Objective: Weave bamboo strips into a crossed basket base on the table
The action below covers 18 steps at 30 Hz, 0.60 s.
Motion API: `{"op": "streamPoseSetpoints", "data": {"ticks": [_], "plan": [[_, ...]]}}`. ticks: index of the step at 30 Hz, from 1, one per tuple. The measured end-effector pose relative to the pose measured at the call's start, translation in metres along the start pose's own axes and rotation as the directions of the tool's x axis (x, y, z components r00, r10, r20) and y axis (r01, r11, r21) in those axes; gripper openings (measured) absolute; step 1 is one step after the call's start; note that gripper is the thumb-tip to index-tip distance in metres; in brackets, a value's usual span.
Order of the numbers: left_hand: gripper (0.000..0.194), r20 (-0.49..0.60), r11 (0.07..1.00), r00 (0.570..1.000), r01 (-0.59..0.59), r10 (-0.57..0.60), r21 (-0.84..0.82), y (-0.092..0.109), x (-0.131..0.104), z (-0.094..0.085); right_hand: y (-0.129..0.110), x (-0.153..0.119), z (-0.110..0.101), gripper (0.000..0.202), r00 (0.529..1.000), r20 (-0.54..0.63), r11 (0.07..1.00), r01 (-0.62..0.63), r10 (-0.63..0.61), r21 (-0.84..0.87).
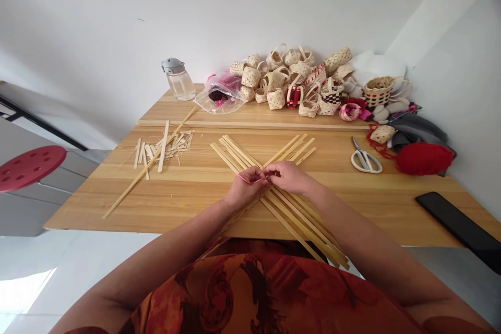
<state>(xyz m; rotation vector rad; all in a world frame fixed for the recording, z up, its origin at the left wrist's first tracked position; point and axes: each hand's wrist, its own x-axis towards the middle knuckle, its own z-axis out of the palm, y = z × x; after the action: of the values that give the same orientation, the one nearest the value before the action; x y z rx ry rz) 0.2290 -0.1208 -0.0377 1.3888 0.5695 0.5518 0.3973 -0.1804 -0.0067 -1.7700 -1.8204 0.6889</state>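
Observation:
Flat bamboo strips (301,214) lie crossed in an X at the front middle of the table, their far ends fanned out left and right. Both hands meet over the crossing, which they hide. A thin pink string (250,181) runs across my left hand (247,185), whose fingers are closed in a pinch on it. My right hand (287,175) is closed too, its fingertips touching those of the left. What sits between the right fingertips is too small to make out.
Small woven baskets (276,98) crowd the back, beside a plastic bag (223,99) and a water bottle (180,81). Scissors (366,159), red yarn (425,158) and a black phone (456,224) lie right. Strip offcuts (178,146) and a long strip (136,180) lie left.

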Motion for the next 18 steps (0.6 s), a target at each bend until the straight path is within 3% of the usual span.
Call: {"op": "streamPoseSetpoints", "data": {"ticks": [6, 10, 12, 15, 18], "plan": [[0.027, -0.058, 0.995, 0.997, 0.047, -0.042, 0.091, 0.002, 0.006, -0.005, -0.006, -0.012, -0.011, 0.011, 0.992, -0.123, 0.993, 0.009, -0.023, -0.114], [0.033, -0.07, 0.991, 0.989, 0.129, -0.128, 0.019, 0.001, 0.015, -0.006, -0.008, -0.022, -0.013, 0.007, 0.997, -0.037, 0.987, 0.067, -0.073, -0.148], [0.029, -0.066, 0.99, 0.992, 0.114, -0.109, 0.079, 0.002, 0.016, -0.005, -0.007, -0.024, -0.011, 0.007, 0.994, 0.016, 0.983, 0.107, -0.106, -0.152], [0.014, -0.056, 0.912, 0.993, -0.073, 0.104, 0.404, 0.002, 0.015, -0.006, -0.004, -0.023, -0.01, 0.003, 0.999, 0.024, 0.998, 0.029, -0.027, -0.051], [0.01, 0.138, 0.624, 0.92, -0.353, 0.367, 0.697, 0.001, 0.013, -0.011, 0.004, -0.017, -0.007, 0.015, 0.991, -0.01, 0.967, -0.128, 0.133, 0.219]]}}
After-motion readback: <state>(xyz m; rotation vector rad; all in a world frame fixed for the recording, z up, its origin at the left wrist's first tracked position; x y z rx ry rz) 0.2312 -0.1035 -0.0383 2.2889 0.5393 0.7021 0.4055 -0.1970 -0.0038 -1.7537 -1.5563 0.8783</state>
